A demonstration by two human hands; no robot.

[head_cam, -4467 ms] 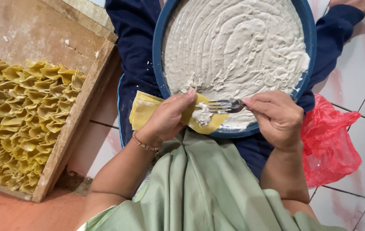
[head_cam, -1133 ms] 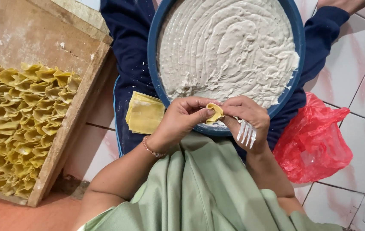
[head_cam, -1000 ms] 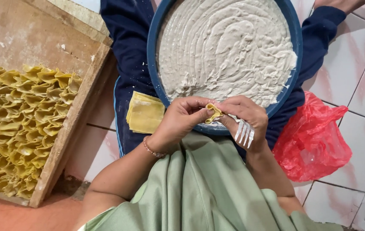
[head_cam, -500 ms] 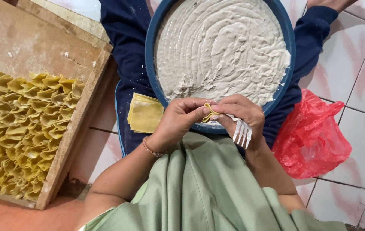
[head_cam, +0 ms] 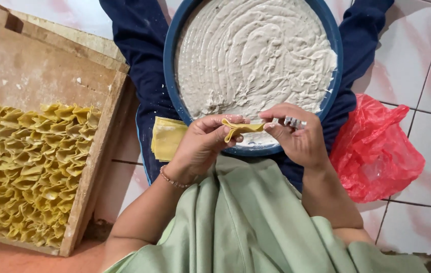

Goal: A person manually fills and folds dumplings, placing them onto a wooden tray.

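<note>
While the wide blue basin of pale filling paste [head_cam: 256, 60] is sitting just beyond the grip and the wooden tray of folded yellow dumplings [head_cam: 28, 167] is lying off to its left, both hands are meeting over the basin's near rim. The left hand [head_cam: 200, 146] and right hand [head_cam: 299, 139] are each pinching one end of a folded yellow wrapper [head_cam: 240, 129]; a second ago it was bunched between the fingers, and now it is stretched flat, so the sealing looks nearly done. The fork [head_cam: 293, 121], earlier hanging below the right hand, is now tucked behind its fingers, with spare wrappers [head_cam: 167, 139] just left of the grip.

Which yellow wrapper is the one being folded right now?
Find the big blue basin of pale paste. Just below its near rim, the left hand and right hand pinch one folded wrapper between them. Unlike the flat stack beside it, it is held up in the air.
</note>
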